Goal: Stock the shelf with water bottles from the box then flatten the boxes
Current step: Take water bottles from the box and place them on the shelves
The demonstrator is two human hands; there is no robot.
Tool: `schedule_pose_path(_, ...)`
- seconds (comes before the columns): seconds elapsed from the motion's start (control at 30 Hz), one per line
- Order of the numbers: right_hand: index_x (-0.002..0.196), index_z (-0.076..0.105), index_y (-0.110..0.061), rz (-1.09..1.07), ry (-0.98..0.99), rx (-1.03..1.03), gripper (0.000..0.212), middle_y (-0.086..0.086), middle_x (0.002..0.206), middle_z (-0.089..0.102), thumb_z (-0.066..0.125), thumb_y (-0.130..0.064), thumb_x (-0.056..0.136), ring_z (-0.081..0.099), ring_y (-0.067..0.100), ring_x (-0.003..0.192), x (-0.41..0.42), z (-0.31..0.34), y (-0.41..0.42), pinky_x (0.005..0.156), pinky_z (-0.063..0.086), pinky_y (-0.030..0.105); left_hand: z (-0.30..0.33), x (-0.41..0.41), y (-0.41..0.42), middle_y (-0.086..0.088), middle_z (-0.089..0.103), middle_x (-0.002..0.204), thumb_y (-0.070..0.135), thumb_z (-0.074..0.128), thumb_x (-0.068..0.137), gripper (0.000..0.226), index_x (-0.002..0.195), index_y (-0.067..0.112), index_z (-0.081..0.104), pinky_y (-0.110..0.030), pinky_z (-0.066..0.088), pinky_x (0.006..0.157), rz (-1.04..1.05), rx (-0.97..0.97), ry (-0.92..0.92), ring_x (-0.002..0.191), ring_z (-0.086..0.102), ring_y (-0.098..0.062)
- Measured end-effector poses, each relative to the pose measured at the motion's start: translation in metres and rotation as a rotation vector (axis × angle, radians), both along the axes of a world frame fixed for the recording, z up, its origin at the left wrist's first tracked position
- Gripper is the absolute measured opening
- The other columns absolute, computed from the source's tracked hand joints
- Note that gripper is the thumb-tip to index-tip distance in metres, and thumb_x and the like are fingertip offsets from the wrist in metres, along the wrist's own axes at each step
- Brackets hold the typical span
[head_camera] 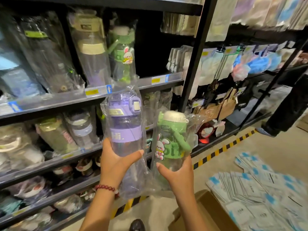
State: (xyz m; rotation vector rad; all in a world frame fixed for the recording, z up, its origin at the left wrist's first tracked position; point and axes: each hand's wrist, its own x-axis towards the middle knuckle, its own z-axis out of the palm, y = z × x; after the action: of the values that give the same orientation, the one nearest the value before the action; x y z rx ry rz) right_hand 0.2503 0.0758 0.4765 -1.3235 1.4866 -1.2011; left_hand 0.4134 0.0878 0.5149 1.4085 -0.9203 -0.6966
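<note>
Head view: left hand (115, 162) grips glossy-wrapped purple bottle (125, 130); right hand (176, 172) grips bagged green bottle (171, 140)

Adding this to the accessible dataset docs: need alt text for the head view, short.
A person's left hand holds a purple water bottle and the right hand a green bunny-print bottle, both in clear plastic wrap, raised before a dark shelf of wrapped bottles. An open cardboard box lies on the floor below, beside spread paper packets.
</note>
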Motion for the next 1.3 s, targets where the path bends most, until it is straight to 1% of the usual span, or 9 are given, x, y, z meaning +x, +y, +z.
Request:
schedule_pose_path(0.2, 0.123, 0.039, -0.035, -0.016, 0.012, -0.036, 0.090, -0.008, 0.121, 0.055, 0.076, -0.052, 0.043, 0.053, 0.012, 0.113, 0.005, 0.016, -0.092, 0.096, 0.046, 0.034, 0.015, 0.001, -0.091, 0.014, 0.056, 0.096, 0.022, 0.080, 0.044, 0.066, 0.100, 0.026, 0.044, -0.002, 0.043, 0.058, -0.024, -0.049, 0.004, 0.075, 0.056, 0.019)
schedule_pose_path(0.4, 0.125, 0.038, -0.030, -0.006, -0.043, -0.097, 0.079, -0.010, 0.117, 0.051, 0.087, -0.024, 0.063, 0.050, 0.009, 0.108, 0.009, 0.043, -0.177, 0.089, 0.037, 0.022, 0.033, 0.006, -0.167, 0.017, 0.053, 0.094, 0.023, 0.083, 0.044, 0.072, 0.105, 0.017, 0.045, 0.000, 0.041, 0.060, -0.013, -0.103, -0.084, 0.075, 0.053, 0.023)
schedule_pose_path(0.53, 0.117, 0.038, -0.035, 0.030, -0.030, -0.176, 0.076, -0.013, 0.114, 0.054, 0.084, -0.035, 0.057, 0.052, 0.008, 0.107, 0.015, 0.057, -0.225, 0.090, 0.040, 0.024, 0.044, 0.010, -0.194, 0.018, 0.054, 0.097, 0.026, 0.080, 0.044, 0.069, 0.104, 0.024, 0.045, 0.000, 0.041, 0.061, 0.043, -0.128, -0.077, 0.078, 0.054, 0.022)
schedule_pose_path(0.67, 0.112, 0.039, -0.037, 0.090, -0.024, -0.235, 0.071, -0.028, 0.106, 0.048, 0.088, -0.026, 0.061, 0.052, -0.002, 0.097, 0.017, 0.068, -0.265, 0.082, 0.038, 0.014, 0.057, 0.004, -0.215, 0.020, 0.054, 0.094, 0.026, 0.079, 0.044, 0.061, 0.092, 0.035, 0.042, 0.001, 0.039, 0.059, 0.079, -0.147, -0.082, 0.077, 0.053, 0.023)
schedule_pose_path(0.87, 0.104, 0.042, -0.044, 0.137, -0.057, -0.307, 0.064, -0.022, 0.109, 0.054, 0.081, -0.036, 0.055, 0.053, -0.009, 0.099, 0.009, 0.093, -0.317, 0.084, 0.041, 0.010, 0.077, -0.027, -0.255, 0.020, 0.054, 0.093, 0.046, 0.075, 0.034, 0.068, 0.091, 0.034, 0.041, 0.001, 0.039, 0.061, 0.089, -0.173, -0.105, 0.079, 0.052, 0.024)
schedule_pose_path(0.97, 0.120, 0.042, -0.032, 0.145, -0.093, -0.343, 0.078, -0.009, 0.119, 0.057, 0.078, -0.043, 0.052, 0.055, 0.006, 0.109, 0.002, 0.105, -0.341, 0.092, 0.044, 0.023, 0.084, -0.041, -0.279, 0.021, 0.052, 0.093, 0.033, 0.083, 0.040, 0.066, 0.091, 0.034, 0.041, 0.001, 0.039, 0.062, 0.117, -0.189, -0.127, 0.079, 0.051, 0.025)
schedule_pose_path(1.13, 0.117, 0.041, -0.033, 0.172, -0.080, -0.395, 0.074, -0.011, 0.116, 0.056, 0.085, -0.035, 0.057, 0.055, 0.005, 0.108, -0.002, 0.118, -0.379, 0.090, 0.044, 0.022, 0.087, -0.055, -0.319, 0.018, 0.051, 0.093, 0.007, 0.088, 0.056, 0.064, 0.089, 0.032, 0.039, -0.001, 0.040, 0.060, 0.194, -0.204, -0.150, 0.076, 0.051, 0.024)
schedule_pose_path(1.2, 0.118, 0.043, -0.029, 0.187, -0.068, -0.393, 0.072, -0.009, 0.116, 0.056, 0.087, -0.030, 0.061, 0.055, 0.009, 0.109, -0.001, 0.119, -0.390, 0.091, 0.046, 0.028, 0.089, -0.057, -0.331, 0.015, 0.052, 0.093, 0.005, 0.086, 0.058, 0.062, 0.091, 0.029, 0.040, -0.001, 0.041, 0.060, 0.212, -0.200, -0.129, 0.074, 0.052, 0.023)
schedule_pose_path(1.3, 0.117, 0.043, -0.029, 0.226, -0.074, -0.370, 0.073, -0.018, 0.109, 0.055, 0.087, -0.034, 0.059, 0.056, 0.005, 0.102, -0.002, 0.123, -0.403, 0.084, 0.045, 0.021, 0.094, -0.053, -0.347, 0.012, 0.057, 0.095, 0.009, 0.087, 0.059, 0.062, 0.102, 0.018, 0.045, -0.003, 0.043, 0.059, 0.240, -0.193, -0.085, 0.071, 0.055, 0.020)
